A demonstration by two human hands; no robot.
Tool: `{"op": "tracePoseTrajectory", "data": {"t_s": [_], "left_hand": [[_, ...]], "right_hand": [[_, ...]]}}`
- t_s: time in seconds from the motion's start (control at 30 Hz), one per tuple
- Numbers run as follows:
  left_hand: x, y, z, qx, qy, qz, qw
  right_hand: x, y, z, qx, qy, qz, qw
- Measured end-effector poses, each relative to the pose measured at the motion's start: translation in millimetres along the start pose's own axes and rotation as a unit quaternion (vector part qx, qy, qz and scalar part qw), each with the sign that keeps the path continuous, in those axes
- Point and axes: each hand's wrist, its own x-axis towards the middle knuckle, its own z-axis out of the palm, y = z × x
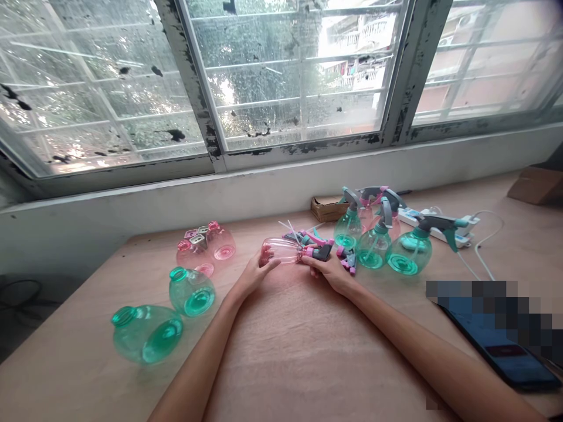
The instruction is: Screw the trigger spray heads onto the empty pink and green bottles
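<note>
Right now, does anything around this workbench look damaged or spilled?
Yes, the window frame behind the table looks worn: its paint is patchy, with dark areas showing. Dark blotches also mar the glass. I see no spill.

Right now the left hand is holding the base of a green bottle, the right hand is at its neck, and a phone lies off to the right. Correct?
Colour's wrong: the head view shows the held bottle is pink, not green. Rest stands: left hand at its base, right hand at its neck, phone off to the right.
</note>
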Motion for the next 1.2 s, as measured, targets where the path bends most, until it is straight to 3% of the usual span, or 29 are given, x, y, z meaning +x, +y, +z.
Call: {"op": "tracePoseTrajectory", "data": {"t_s": [0.23, 0.4, 0.67, 0.87, 1.2], "left_hand": [[-1, 1, 2.2, -0.027, -0.022, 0.033, 0.999], [-3, 11, 0.2, 0.001, -0.014, 0.031, 0.999], [-3, 3, 1.2, -0.024, -0.022, 0.021, 0.999], [-5, 12, 0.1, 0.010, -0.023, 0.011, 1.000], [-3, 4, 1.6, -0.017, -0.018, 0.021, 0.999]], "right_hand": [[2, 6, -2, 0.009, 0.022, 0.004, 1.000], [-1, -1, 1, 0.004, -0.006, 0.012, 1.000], [1, 3, -1, 0.028, 0.026, 0.016, 0.999], [0, -1, 1, 0.022, -0.006, 0.006, 1.000], [0, 0, -1, 0.006, 0.004, 0.008, 1.000]]}}
